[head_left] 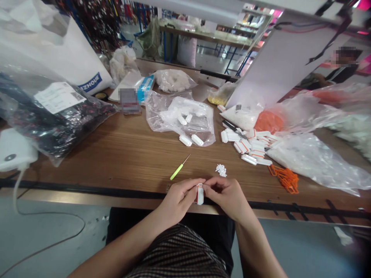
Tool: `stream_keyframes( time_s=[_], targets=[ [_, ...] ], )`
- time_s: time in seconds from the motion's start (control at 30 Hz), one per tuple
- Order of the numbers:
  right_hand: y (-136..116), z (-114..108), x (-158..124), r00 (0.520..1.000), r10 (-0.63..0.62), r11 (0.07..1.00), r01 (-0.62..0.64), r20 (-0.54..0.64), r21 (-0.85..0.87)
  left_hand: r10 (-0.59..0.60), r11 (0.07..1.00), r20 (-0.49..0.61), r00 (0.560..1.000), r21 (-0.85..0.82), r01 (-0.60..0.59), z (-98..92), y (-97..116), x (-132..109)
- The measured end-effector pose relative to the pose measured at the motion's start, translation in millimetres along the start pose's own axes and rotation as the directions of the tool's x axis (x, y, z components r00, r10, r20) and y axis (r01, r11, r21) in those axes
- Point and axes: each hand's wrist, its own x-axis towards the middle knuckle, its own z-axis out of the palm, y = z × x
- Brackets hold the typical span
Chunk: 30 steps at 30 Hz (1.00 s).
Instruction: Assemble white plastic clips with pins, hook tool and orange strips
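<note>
My left hand [180, 197] and my right hand [225, 195] meet at the near edge of the wooden table [130, 158]. Both pinch one small white plastic piece with orange trim [199, 194], held upright between the fingertips. Just beyond the hands lie a green-handled pick tool [179, 168] and a little heap of tiny white parts [221, 170]. A pile of finished-looking white and orange pieces [251, 146] sits further right. A bunch of orange clips [285, 178] lies to the right of my right hand.
Clear plastic bags with white pieces [185, 117] lie mid-table. A big bag of dark goods [55, 123] fills the left side. More bags [315, 158] crowd the right, with a white upright panel [286, 61] behind. Another person [344, 63] sits at the far right.
</note>
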Motion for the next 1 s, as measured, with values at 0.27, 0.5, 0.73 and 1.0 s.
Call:
stream_keyframes(
  time_s=[0.27, 0.5, 0.73, 1.0],
  targets=[
    [2, 2, 5, 0.999, -0.005, 0.996, 0.001, 0.044, 0.084, -0.062, 0.989, -0.023, 0.998, -0.133, 0.059, -0.6, 3, 5],
    [2, 9, 3, 1.0, -0.019, 0.992, 0.02, -0.005, 0.122, -0.148, 0.964, -0.053, 0.988, -0.232, 0.132, 0.3, 1, 9],
    [9, 13, -9, 1.0, -0.004, 0.979, -0.001, 0.023, 0.205, -0.154, 0.952, -0.122, 0.98, -0.283, 0.114, 0.9, -1, 11],
    [16, 21, -11, 0.997, 0.074, 0.93, -0.072, 0.009, 0.361, -0.153, 0.958, -0.161, 0.975, -0.268, 0.105, -0.5, 1, 14]
  ],
)
